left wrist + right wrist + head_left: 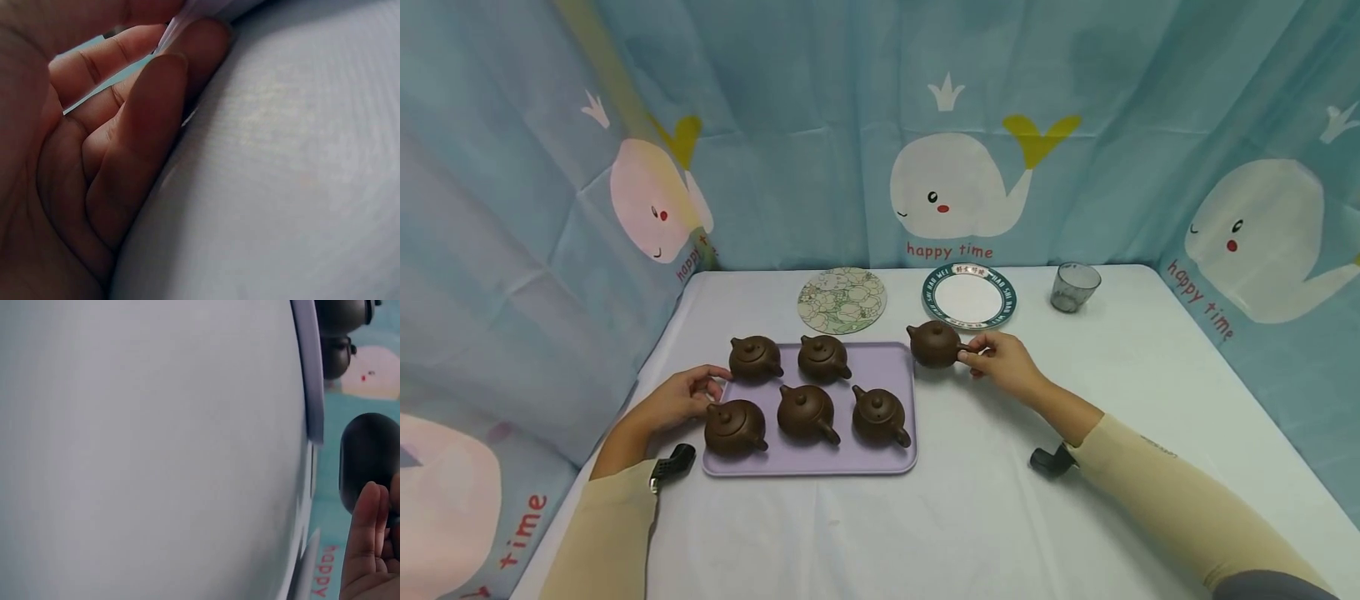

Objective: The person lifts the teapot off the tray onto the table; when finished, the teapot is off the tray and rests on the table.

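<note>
**One teapot (935, 346) held clear of the desk (985, 500)**

Right hand (1003, 365) pinches this teapot by its handle, just beyond the far right corner of the purple tray (883, 360). Left hand (677, 398) grips the tray's left rim. Five similar teapots (805, 412) stand upright on the tray in two rows.

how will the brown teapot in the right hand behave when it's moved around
The brown teapot may dip at the spout end, since the right hand grips it only at the handle. The knob on top suggests a lid that could slide off if tilted. Its smooth, dark body looks rigid, perhaps clay, so a knock might chip it.
</note>
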### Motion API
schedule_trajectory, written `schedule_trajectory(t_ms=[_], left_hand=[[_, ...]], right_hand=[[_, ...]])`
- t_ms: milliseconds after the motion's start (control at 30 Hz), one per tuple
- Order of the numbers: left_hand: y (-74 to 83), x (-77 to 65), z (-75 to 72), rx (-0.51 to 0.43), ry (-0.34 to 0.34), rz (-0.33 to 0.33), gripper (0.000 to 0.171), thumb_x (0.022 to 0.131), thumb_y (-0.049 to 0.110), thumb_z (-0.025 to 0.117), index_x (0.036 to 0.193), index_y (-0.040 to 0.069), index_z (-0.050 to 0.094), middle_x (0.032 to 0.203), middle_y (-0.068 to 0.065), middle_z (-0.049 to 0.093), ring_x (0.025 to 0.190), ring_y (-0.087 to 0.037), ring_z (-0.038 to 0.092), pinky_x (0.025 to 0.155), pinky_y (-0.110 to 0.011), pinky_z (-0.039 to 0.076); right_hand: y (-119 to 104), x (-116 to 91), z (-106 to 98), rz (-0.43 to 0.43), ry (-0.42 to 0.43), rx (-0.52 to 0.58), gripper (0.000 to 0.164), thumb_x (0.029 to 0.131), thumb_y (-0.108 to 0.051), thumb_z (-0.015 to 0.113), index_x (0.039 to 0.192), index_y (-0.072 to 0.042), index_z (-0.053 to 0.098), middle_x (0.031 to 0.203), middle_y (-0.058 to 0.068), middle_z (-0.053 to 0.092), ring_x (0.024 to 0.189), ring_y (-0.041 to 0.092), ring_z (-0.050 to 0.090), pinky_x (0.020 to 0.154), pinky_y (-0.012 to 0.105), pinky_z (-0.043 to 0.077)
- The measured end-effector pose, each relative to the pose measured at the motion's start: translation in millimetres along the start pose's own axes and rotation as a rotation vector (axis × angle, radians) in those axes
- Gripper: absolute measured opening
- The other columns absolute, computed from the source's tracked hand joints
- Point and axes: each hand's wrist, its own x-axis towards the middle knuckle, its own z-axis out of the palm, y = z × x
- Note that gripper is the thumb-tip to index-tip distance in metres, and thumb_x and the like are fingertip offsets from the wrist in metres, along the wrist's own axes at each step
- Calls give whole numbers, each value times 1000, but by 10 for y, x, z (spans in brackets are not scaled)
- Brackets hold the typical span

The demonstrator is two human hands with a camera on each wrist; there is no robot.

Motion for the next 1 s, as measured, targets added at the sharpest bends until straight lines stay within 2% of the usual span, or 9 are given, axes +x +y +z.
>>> schedule_trajectory(t_ms=[200,400,700,1000], left_hand=[[-8,-5,2,-11,0,19,52,76,-17,55,127,-8,48,89,-13,55,69,-15,51,59,-26,43],[-9,5,3,-2,-2,16,52,77,-16,55,128,-8,48,88,-14,54,69,-14,51,59,-26,42],[-7,5,9,15,6,0,51,78,-14,54,128,-7,48,90,-16,54,70,-15,50,59,-26,41],[-23,14,-7,3,-1,22,52,77,-14,56,128,-9,48,90,-16,55,70,-14,51,59,-26,42]], right_hand=[[91,-59,-155,34,20,-24,25,89,-19,71,98,2,59,93,19,68,72,21,64,69,34,54],[171,-59,-221,44,39,-19,25,87,-17,73,96,2,59,91,16,68,69,19,64,66,32,55],[211,-36,-192,64,36,-105,25,88,-20,73,94,0,60,87,12,66,67,18,63,62,29,51],[214,-49,-130,69,35,-80,23,88,-16,72,94,2,59,90,13,65,67,19,65,61,29,50]])
